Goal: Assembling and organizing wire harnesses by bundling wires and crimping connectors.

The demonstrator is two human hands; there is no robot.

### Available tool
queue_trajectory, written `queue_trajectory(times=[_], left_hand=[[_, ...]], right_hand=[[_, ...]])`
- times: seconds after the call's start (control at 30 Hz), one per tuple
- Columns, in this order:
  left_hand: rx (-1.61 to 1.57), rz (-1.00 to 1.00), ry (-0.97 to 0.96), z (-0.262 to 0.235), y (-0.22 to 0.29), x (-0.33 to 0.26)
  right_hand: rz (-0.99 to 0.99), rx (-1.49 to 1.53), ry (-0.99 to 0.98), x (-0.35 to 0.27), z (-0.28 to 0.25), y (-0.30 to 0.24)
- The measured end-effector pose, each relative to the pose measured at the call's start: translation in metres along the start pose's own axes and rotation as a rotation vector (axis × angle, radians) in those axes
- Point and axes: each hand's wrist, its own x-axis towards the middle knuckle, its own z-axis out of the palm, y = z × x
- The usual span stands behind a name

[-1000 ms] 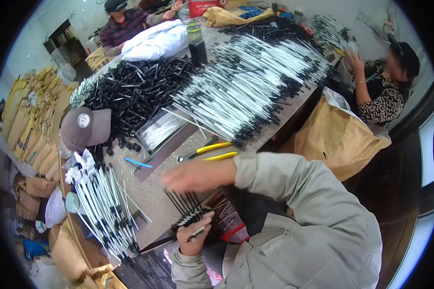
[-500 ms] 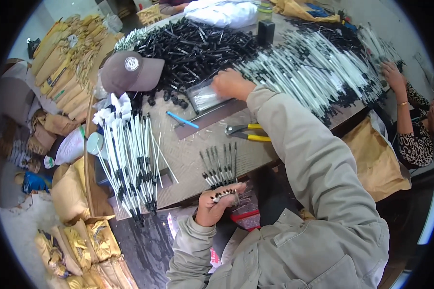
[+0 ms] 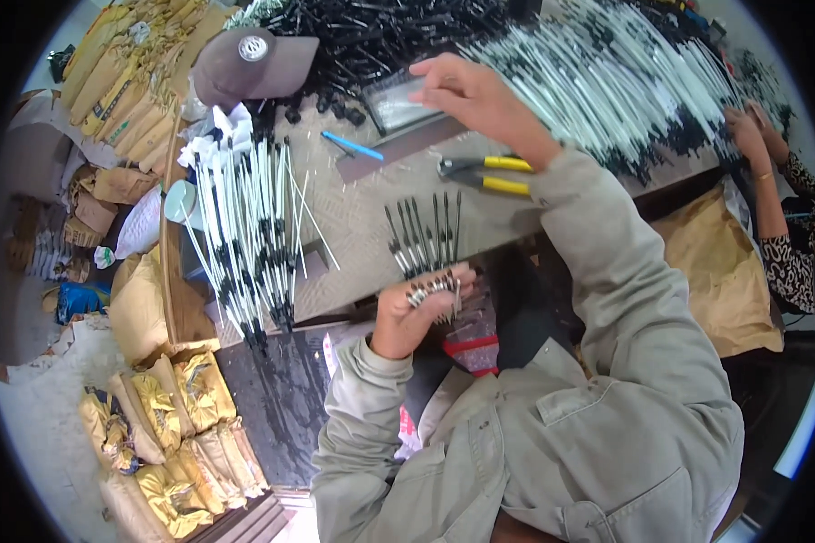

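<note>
My left hand (image 3: 407,312) is closed around a row of slim black-and-clear pen-like sticks (image 3: 423,240). Their dark tips fan out over the table edge, and their lower ends show above my thumb. Raised beyond them, my right hand (image 3: 484,100) has its thumb and forefinger drawn together; anything between them is too small to make out. It is nearest a shallow clear box (image 3: 398,107) of small pale pieces, apart from it. Near my right wrist lie pliers with yellow handles (image 3: 505,184). A blue stick (image 3: 353,147) rests left of the box.
At left stands a bundle of long white-and-black sticks (image 3: 244,235) beside a grey cap (image 3: 254,68). Black parts (image 3: 380,36) are heaped at the back, with many white sticks (image 3: 598,90) to the right. Another person's hands (image 3: 752,131) work there. Paper sacks (image 3: 167,398) fill the floor.
My right hand has lifted off the clear box and drawn back to the right. My left hand still grips the pen-like sticks. The whole view has shifted, with the table sitting higher.
</note>
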Motion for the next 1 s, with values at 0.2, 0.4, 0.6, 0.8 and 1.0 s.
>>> queue_trajectory(times=[0.2, 0.4, 0.6, 0.8, 1.0], left_hand=[[-0.066, 0.014, 0.042, 0.007, 0.001, 0.002], [0.147, 0.196, 0.142, 0.015, -0.001, 0.001], [0.077, 0.189, 0.171, 0.022, 0.000, -0.001], [0.101, 0.152, 0.220, 0.015, -0.007, -0.004], [0.104, 0.219, 0.263, 0.012, -0.012, -0.003]], right_hand=[[-0.073, -0.169, -0.053, -0.116, 0.017, -0.095], [-0.258, -0.508, 0.065, -0.145, 0.034, -0.105], [-0.284, -0.606, 0.116, -0.150, 0.037, -0.101], [-0.298, -0.645, 0.138, -0.149, 0.037, -0.102], [-0.326, -0.663, 0.153, -0.149, 0.037, -0.102]])
